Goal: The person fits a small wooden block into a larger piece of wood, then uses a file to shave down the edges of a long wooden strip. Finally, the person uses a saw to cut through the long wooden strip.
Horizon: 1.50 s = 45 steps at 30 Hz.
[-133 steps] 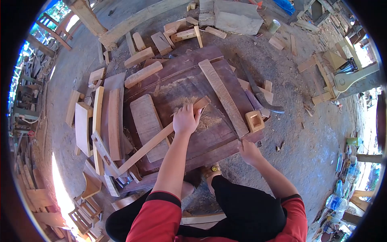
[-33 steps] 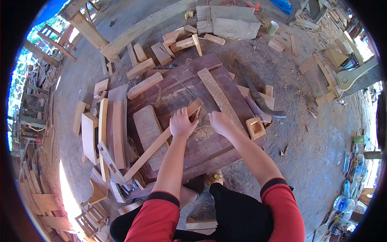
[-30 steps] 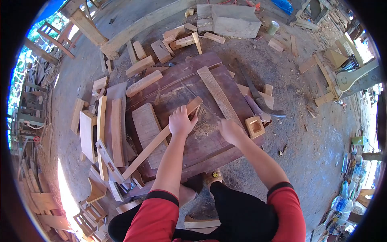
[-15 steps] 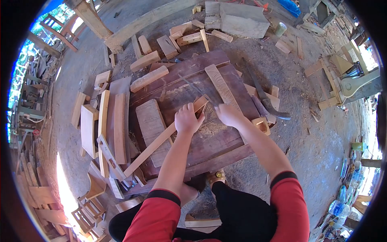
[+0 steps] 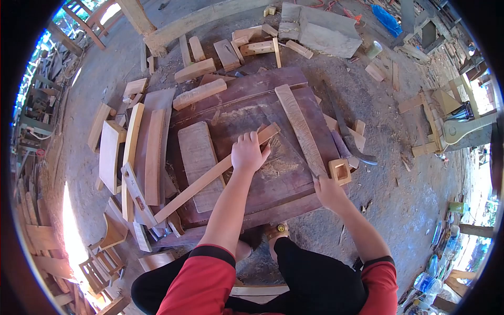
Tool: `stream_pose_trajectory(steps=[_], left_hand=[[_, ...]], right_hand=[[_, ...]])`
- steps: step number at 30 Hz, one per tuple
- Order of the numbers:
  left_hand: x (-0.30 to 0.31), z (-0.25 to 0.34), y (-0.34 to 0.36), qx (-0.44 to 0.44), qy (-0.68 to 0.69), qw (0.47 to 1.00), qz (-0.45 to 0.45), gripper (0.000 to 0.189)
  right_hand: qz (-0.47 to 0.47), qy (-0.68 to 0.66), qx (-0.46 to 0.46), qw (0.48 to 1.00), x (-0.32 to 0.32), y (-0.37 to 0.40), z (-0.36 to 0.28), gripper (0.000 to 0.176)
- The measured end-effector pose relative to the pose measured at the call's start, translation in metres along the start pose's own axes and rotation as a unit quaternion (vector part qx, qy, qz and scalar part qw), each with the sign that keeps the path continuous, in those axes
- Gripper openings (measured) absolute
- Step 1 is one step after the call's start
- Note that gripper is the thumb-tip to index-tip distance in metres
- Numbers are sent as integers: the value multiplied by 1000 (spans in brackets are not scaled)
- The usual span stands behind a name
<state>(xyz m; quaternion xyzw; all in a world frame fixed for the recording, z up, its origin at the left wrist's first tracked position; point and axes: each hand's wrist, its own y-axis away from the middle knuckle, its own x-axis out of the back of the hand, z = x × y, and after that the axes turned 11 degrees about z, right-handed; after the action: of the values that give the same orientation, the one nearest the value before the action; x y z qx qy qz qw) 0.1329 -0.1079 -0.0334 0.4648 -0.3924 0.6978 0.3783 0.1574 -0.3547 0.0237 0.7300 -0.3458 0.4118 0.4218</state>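
Observation:
My left hand [image 5: 248, 153] is closed over a long narrow wooden strip [image 5: 202, 184], near its upper end, pressing it across a wide flat board [image 5: 197, 157]. The strip slants from lower left to upper right. At the right, my right hand [image 5: 329, 192] is wrapped round the near end of a long thin dark-bladed tool [image 5: 297, 151]; its handle is hidden in my fist. The blade points up and left towards the strip's end. Beside it lies another plank [image 5: 300, 127]. Pale sawdust covers the reddish-brown wooden worktop [image 5: 247, 197] underneath.
A small wooden block with a square hollow [image 5: 340, 171] stands near my right hand. Past the right edge lies a dark tool with a curved handle [image 5: 346, 131]. Curved wooden pieces [image 5: 154, 157] lean at the left, and several offcuts [image 5: 227, 55] lie beyond the worktop.
My right hand has drawn the thin-bladed tool back towards me and to the right. My left hand still presses the strip. The whole view has shifted slightly.

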Motion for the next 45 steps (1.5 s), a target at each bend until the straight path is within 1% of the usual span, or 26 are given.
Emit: stream_pose_trajectory(steps=[2, 3, 5, 7, 10, 13, 15, 17, 20, 23, 25, 27, 30, 33, 35, 37, 39, 42, 43, 45], left_hand=[[0, 0, -1, -1, 0, 1000, 0, 43], [1, 1, -1, -1, -4, 1000, -3, 43], [3, -1, 0, 1, -11, 1000, -5, 43], [1, -1, 0, -7, -3, 1000, 4, 42], [2, 0, 1, -10, -7, 1000, 13, 42], [1, -1, 0, -5, 1, 1000, 1, 42], [0, -1, 0, -3, 4, 1000, 9, 42], [-1, -1, 1, 2, 8, 1000, 15, 42], [0, -2, 2, -8, 3, 1000, 25, 41], [-2, -3, 2, -14, 6, 999, 31, 41], [-4, -4, 2, -13, 11, 998, 52, 41], [-2, -3, 2, -9, 13, 999, 50, 40], [-2, -2, 2, -7, 17, 998, 56, 39], [-2, -3, 1, -8, 18, 998, 58, 39], [-2, -3, 2, -5, 20, 998, 53, 39], [0, -3, 1, 6, 24, 999, 30, 40], [-1, -6, 0, 11, 29, 999, 31, 39], [-3, -4, 3, 12, 37, 999, 34, 38], [-2, -4, 2, 8, 36, 998, 43, 38], [-1, -4, 1, 8, 31, 999, 35, 39]], right_hand=[[20, -31, 39, 999, 6, -14, -6, 35], [20, -33, 43, 998, 2, -27, -11, 35], [4, -53, 79, 995, -15, -63, -25, 37], [42, -74, 88, 993, -21, -91, -50, 38], [56, -58, 86, 993, -26, -110, -63, 37], [71, -59, 67, 994, -26, -78, -48, 38], [70, -47, 66, 994, -32, -55, -19, 38], [54, -22, 40, 998, -19, -20, -8, 37], [27, -5, 23, 999, -13, 6, 7, 36], [38, -37, 46, 998, -11, -9, 4, 36], [27, -58, 40, 997, -5, -36, -15, 37], [40, -78, 87, 992, -14, -75, -30, 37], [48, -67, 106, 991, -29, -105, -53, 38], [67, -64, 86, 992, -32, -98, -53, 40], [37, -74, 72, 994, -21, -64, -31, 39], [36, -45, 36, 998, -27, -28, 5, 36], [16, -10, -1, 1000, -14, 10, 23, 34], [19, 2, 16, 1000, -6, 25, 31, 34], [20, 3, 15, 1000, -9, 18, 28, 34], [45, -42, 82, 995, -20, -16, 5, 34]])
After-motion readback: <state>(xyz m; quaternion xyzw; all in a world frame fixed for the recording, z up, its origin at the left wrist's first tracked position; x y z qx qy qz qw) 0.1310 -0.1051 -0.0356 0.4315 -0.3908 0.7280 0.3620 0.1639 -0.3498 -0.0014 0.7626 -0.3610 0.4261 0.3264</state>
